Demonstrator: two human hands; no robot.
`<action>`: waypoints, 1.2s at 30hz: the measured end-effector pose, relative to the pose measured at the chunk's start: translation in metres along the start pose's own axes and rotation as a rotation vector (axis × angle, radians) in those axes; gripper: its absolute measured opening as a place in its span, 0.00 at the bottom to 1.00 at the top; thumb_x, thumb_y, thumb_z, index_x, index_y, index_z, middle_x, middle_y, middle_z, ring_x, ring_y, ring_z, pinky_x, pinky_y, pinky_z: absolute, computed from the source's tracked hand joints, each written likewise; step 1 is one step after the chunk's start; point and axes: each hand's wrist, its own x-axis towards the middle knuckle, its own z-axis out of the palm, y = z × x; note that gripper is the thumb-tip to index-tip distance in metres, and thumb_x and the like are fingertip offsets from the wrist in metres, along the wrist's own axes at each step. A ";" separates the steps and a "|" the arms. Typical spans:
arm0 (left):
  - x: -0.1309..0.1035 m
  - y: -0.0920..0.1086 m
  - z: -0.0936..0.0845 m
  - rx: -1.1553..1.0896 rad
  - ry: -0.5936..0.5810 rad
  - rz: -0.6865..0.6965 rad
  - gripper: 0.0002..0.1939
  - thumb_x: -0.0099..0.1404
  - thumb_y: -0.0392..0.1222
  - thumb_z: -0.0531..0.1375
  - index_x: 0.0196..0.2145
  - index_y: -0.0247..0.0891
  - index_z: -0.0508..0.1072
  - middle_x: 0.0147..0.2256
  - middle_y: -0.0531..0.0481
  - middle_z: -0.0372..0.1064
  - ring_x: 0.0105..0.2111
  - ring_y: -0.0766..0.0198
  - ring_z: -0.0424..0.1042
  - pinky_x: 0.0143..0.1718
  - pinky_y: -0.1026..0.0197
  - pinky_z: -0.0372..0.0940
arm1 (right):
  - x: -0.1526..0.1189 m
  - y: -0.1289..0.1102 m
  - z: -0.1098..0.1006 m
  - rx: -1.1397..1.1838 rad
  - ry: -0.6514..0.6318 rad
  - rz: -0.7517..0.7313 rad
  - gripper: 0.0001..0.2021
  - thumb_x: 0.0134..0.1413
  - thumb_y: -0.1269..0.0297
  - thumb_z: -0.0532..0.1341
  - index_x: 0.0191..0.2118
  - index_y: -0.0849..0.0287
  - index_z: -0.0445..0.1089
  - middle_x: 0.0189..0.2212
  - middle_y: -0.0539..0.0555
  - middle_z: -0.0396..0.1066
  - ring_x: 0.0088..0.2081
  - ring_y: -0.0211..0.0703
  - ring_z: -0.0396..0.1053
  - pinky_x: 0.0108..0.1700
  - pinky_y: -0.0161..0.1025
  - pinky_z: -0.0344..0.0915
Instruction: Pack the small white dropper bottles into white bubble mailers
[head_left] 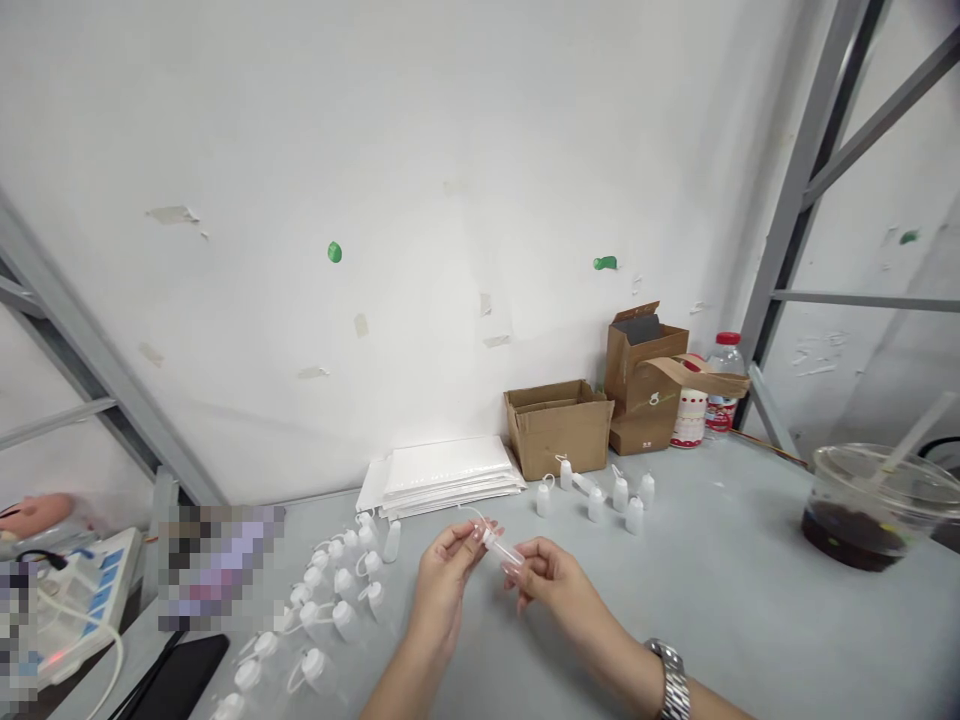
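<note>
A small clear plastic squeeze bottle is held between both hands above the grey table, tilted with its white cap end up and to the left. My left hand pinches the cap end, where a thin white strap sticks out. The fingers of my right hand close on the bottle's lower body. Left of my hands, several capped squeeze bottles stand in loose rows, some with looped straps. Several more small bottles are beyond my right hand; one of them lies on its side.
White flat packets are stacked against the wall, beside an open cardboard box. A brown paper bag and a red-capped bottle stand behind. A drink cup with straw is at right; a black phone and power strip at left.
</note>
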 end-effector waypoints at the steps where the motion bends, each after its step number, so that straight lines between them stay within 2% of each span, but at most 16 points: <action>1: 0.000 -0.001 -0.001 0.010 -0.007 -0.005 0.18 0.40 0.46 0.69 0.28 0.33 0.75 0.35 0.41 0.76 0.42 0.53 0.72 0.50 0.53 0.60 | -0.001 -0.001 0.000 0.002 -0.017 0.004 0.22 0.33 0.48 0.67 0.27 0.60 0.63 0.19 0.50 0.69 0.21 0.36 0.63 0.27 0.35 0.57; 5: 0.000 -0.002 -0.002 0.055 -0.029 0.020 0.17 0.42 0.47 0.68 0.28 0.33 0.75 0.37 0.39 0.75 0.43 0.52 0.71 0.51 0.53 0.58 | -0.007 -0.006 0.001 0.172 -0.142 0.193 0.24 0.42 0.42 0.59 0.24 0.63 0.65 0.14 0.50 0.65 0.17 0.32 0.58 0.24 0.33 0.53; 7: -0.001 0.001 -0.001 0.073 -0.027 0.034 0.16 0.42 0.47 0.68 0.27 0.33 0.75 0.37 0.40 0.75 0.44 0.52 0.70 0.51 0.54 0.57 | -0.008 -0.007 0.002 0.218 -0.167 0.236 0.26 0.43 0.40 0.56 0.24 0.65 0.66 0.13 0.50 0.64 0.16 0.32 0.58 0.24 0.33 0.52; 13: -0.003 0.006 0.003 0.154 0.013 0.079 0.14 0.40 0.46 0.69 0.24 0.34 0.74 0.35 0.41 0.76 0.42 0.52 0.71 0.49 0.54 0.59 | 0.001 0.000 0.001 0.020 -0.022 0.053 0.26 0.37 0.41 0.61 0.30 0.63 0.65 0.17 0.51 0.69 0.18 0.35 0.61 0.26 0.34 0.56; 16: -0.003 0.007 0.002 0.164 -0.004 0.068 0.14 0.41 0.46 0.68 0.24 0.34 0.74 0.36 0.40 0.76 0.42 0.53 0.71 0.48 0.55 0.60 | 0.000 0.000 0.000 -0.061 0.007 0.027 0.25 0.32 0.44 0.65 0.30 0.61 0.64 0.17 0.50 0.70 0.18 0.36 0.62 0.26 0.34 0.55; 19: -0.003 0.008 0.000 0.129 -0.089 0.021 0.14 0.41 0.45 0.69 0.25 0.34 0.74 0.35 0.41 0.76 0.43 0.53 0.71 0.48 0.56 0.59 | -0.005 -0.004 0.001 0.018 -0.080 0.112 0.23 0.38 0.44 0.63 0.26 0.62 0.65 0.12 0.49 0.66 0.15 0.33 0.58 0.23 0.32 0.51; 21: -0.002 0.008 -0.001 0.073 -0.127 -0.018 0.14 0.41 0.45 0.69 0.26 0.35 0.74 0.34 0.42 0.75 0.42 0.54 0.70 0.48 0.56 0.59 | -0.008 -0.007 0.002 0.116 -0.187 0.210 0.25 0.43 0.41 0.57 0.23 0.63 0.66 0.09 0.48 0.61 0.13 0.31 0.54 0.21 0.32 0.48; 23: -0.001 0.007 -0.002 0.034 -0.140 -0.044 0.14 0.42 0.45 0.68 0.26 0.35 0.74 0.34 0.43 0.75 0.42 0.55 0.71 0.47 0.56 0.60 | -0.008 -0.008 0.003 0.146 -0.221 0.240 0.28 0.46 0.39 0.53 0.22 0.64 0.66 0.09 0.49 0.61 0.12 0.31 0.54 0.21 0.32 0.48; 25: 0.000 0.005 -0.002 0.041 -0.119 -0.040 0.15 0.43 0.45 0.68 0.27 0.34 0.75 0.34 0.44 0.75 0.41 0.56 0.71 0.47 0.57 0.60 | -0.006 -0.007 0.003 0.089 -0.151 0.182 0.27 0.43 0.39 0.55 0.26 0.64 0.66 0.13 0.50 0.66 0.15 0.32 0.58 0.22 0.32 0.51; 27: 0.002 0.002 -0.003 0.065 -0.072 -0.030 0.15 0.42 0.46 0.68 0.27 0.34 0.75 0.35 0.43 0.75 0.41 0.56 0.71 0.48 0.57 0.59 | -0.003 -0.004 0.003 0.022 -0.040 0.115 0.27 0.34 0.41 0.62 0.31 0.62 0.65 0.17 0.50 0.69 0.17 0.34 0.61 0.24 0.33 0.55; 29: 0.003 0.000 -0.004 0.070 -0.038 -0.043 0.17 0.40 0.46 0.69 0.27 0.33 0.75 0.36 0.41 0.75 0.41 0.55 0.70 0.48 0.56 0.59 | -0.001 -0.003 0.002 -0.014 0.027 0.095 0.29 0.24 0.43 0.67 0.31 0.61 0.62 0.17 0.48 0.68 0.16 0.34 0.61 0.24 0.34 0.56; 30: 0.003 -0.001 -0.004 0.064 -0.036 -0.054 0.17 0.39 0.46 0.69 0.27 0.33 0.75 0.37 0.41 0.75 0.42 0.55 0.70 0.48 0.55 0.59 | -0.001 -0.003 0.001 -0.019 0.035 0.095 0.29 0.23 0.43 0.68 0.29 0.60 0.62 0.17 0.47 0.68 0.17 0.33 0.60 0.24 0.34 0.56; 33: 0.003 0.000 -0.003 0.048 -0.071 -0.050 0.16 0.40 0.46 0.69 0.27 0.34 0.75 0.37 0.41 0.75 0.44 0.54 0.69 0.50 0.55 0.57 | -0.003 -0.003 0.001 0.039 -0.014 0.135 0.25 0.33 0.42 0.64 0.25 0.61 0.62 0.16 0.48 0.66 0.17 0.33 0.60 0.25 0.33 0.55; 36: 0.001 0.001 -0.002 0.086 -0.109 -0.005 0.14 0.43 0.46 0.68 0.27 0.34 0.74 0.37 0.41 0.75 0.45 0.54 0.69 0.50 0.55 0.57 | -0.005 -0.002 0.001 0.127 -0.085 0.200 0.26 0.42 0.40 0.57 0.25 0.63 0.64 0.12 0.48 0.63 0.16 0.33 0.59 0.23 0.33 0.53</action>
